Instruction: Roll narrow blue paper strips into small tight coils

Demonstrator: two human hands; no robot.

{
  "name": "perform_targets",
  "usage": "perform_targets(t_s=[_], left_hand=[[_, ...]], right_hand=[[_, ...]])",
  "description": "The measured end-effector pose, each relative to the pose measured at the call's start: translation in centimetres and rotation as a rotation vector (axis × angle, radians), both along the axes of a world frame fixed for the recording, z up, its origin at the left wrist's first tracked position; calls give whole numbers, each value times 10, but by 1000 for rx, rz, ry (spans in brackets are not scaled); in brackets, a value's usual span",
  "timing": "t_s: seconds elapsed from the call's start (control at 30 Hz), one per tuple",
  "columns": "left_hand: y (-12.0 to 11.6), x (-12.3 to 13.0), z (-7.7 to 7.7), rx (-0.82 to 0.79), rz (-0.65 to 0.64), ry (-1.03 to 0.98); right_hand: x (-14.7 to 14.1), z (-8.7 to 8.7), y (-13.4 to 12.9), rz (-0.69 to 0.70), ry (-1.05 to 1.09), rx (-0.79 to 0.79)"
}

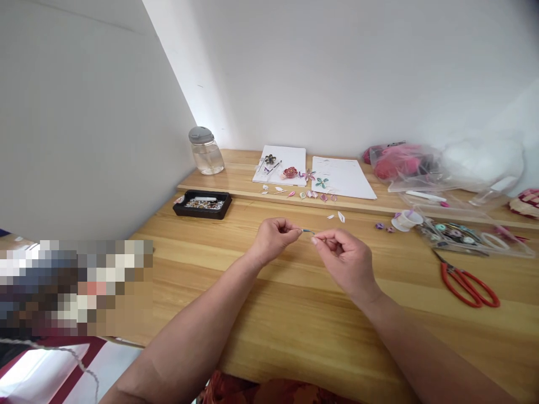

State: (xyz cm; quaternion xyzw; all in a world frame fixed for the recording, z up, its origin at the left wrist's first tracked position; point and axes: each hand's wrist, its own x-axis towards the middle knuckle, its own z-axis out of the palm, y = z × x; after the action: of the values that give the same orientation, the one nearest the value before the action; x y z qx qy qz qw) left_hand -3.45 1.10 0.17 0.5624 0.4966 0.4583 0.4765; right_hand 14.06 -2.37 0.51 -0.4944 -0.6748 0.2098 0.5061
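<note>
Over the middle of the wooden table, my left hand [275, 239] pinches one end of a small, thin blue piece [307, 230] between thumb and fingertips. My right hand [346, 259] is closed at the piece's other end, its thumb and fingers pressed together. The blue piece spans the short gap between the two hands. It is too small to make out in detail. Just beyond my hands, small white petal shapes [341, 217] lie on the table.
A black bead tray [202, 212] sits left, below a water jar [207, 157]. Paper sheets [345, 177] and petal pieces line the raised back shelf. At right are a white spool [406, 221], a clear parts box [455, 247] and red-handled scissors [469, 284].
</note>
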Motion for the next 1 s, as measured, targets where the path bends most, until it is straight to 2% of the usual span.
perform_targets(t_s=[0.1, 0.2, 0.33, 0.47, 0.6, 0.7, 0.8, 1.0], left_hand=[[-4, 0, 0, -16, -113, 68], [-7, 0, 1, -27, -203, 86], [-9, 1, 4, -43, -291, 49], [-12, 1, 10, -84, -326, -13], [-13, 1, 14, -142, -337, -84], [-12, 1, 14, -163, -315, -124], [-10, 3, 12, -141, -221, -184], [-4, 6, 7, -80, -7, -282]], right_hand=[[8, 5, 6, -13, -94, 101], [11, 7, 9, 32, -68, 70], [12, 5, 14, 62, 23, -57], [13, 0, 20, 105, 133, -213], [11, -5, 24, 182, 354, -440], [8, -7, 22, 214, 546, -618], [4, -11, 19, 238, 697, -727], [-6, -15, 8, 280, 758, -811]])
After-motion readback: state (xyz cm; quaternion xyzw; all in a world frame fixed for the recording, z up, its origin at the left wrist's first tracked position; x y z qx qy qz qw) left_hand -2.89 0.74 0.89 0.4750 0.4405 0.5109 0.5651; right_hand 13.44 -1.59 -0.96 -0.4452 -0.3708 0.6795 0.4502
